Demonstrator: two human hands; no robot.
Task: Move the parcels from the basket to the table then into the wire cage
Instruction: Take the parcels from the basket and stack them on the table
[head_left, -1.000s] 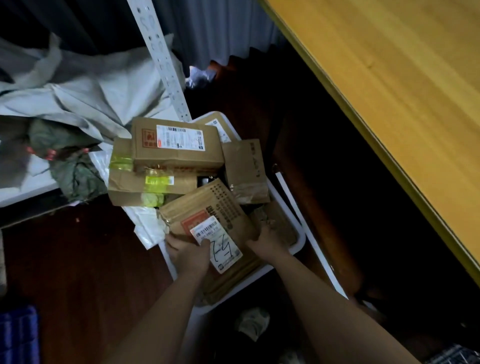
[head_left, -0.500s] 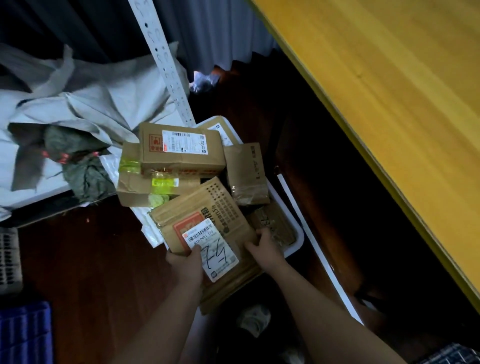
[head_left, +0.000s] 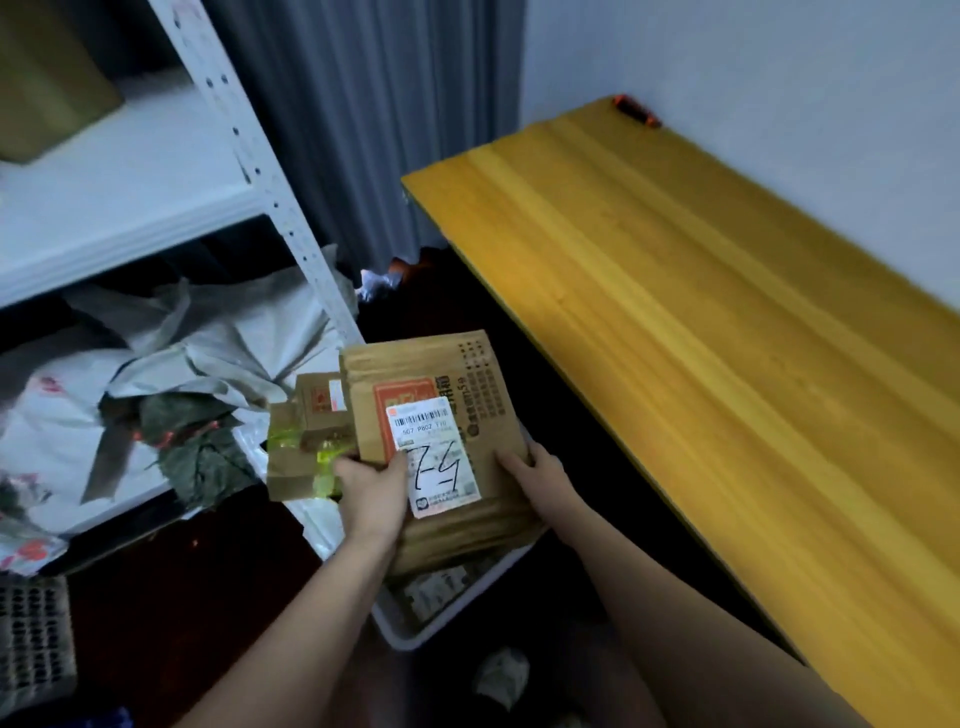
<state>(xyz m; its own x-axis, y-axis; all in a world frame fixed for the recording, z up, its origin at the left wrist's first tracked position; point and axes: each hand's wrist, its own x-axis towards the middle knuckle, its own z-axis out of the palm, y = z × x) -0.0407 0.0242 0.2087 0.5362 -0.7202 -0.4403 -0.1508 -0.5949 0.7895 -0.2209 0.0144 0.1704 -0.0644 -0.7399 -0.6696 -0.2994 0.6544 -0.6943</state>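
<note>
From the head view, both hands hold a flat brown parcel above the white basket on the floor. The left hand grips its near left edge, thumb on the white label; the right hand clasps the right edge. More parcels with green tape lie just left of it. The yellow wooden surface stands to the right, a white shelf to the left.

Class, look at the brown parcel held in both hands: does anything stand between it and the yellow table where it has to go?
Nothing visible does. The brown parcel is held above the basket, and the table lies bare to its right.
</note>
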